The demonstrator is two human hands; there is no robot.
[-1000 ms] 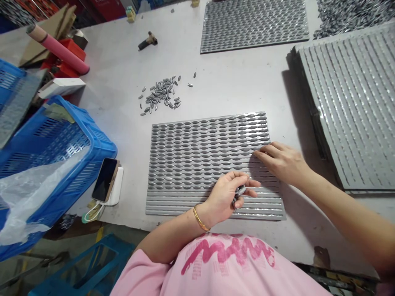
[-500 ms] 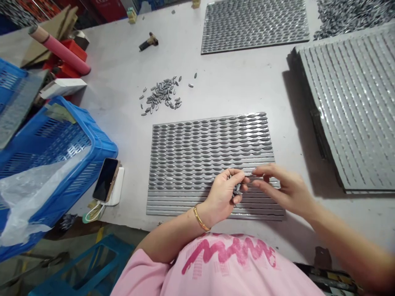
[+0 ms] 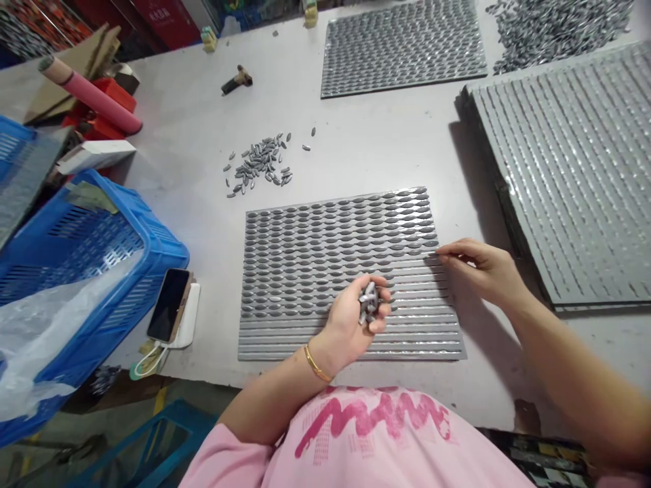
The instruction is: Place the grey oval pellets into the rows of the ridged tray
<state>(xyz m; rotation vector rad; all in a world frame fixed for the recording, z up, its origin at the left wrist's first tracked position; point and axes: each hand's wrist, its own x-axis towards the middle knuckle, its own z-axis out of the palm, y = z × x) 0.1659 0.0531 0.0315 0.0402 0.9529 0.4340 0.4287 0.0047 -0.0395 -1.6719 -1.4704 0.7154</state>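
Pale and faintly marked, the surface (image 3: 356,149) carried a ridged grey panel (image 3: 422,329) directly before the person, its long axis running left to right, with its ridges along the same line. Spindle-shaped beads (image 3: 315,251) covered its far and left parts, their points turned left and right along the ridges; bare ridges showed at the right and near edge. That bare right-hand stretch lay between the two hands. Palm up over the panel, the left hand (image 3: 348,318) was loosely cupped around a handful of beads (image 3: 369,303), which pointed several ways. The right hand (image 3: 483,271) was nearer the ridges' right ends, with the handful lying to its left and slightly closer to the person. Its thumb and forefinger came together at the panel's right edge; whether they pinched a bead was too small to tell. A loose pile (image 3: 260,159) lay beyond the panel, leftward, and a stack of panels (image 3: 574,176) stood at the right.
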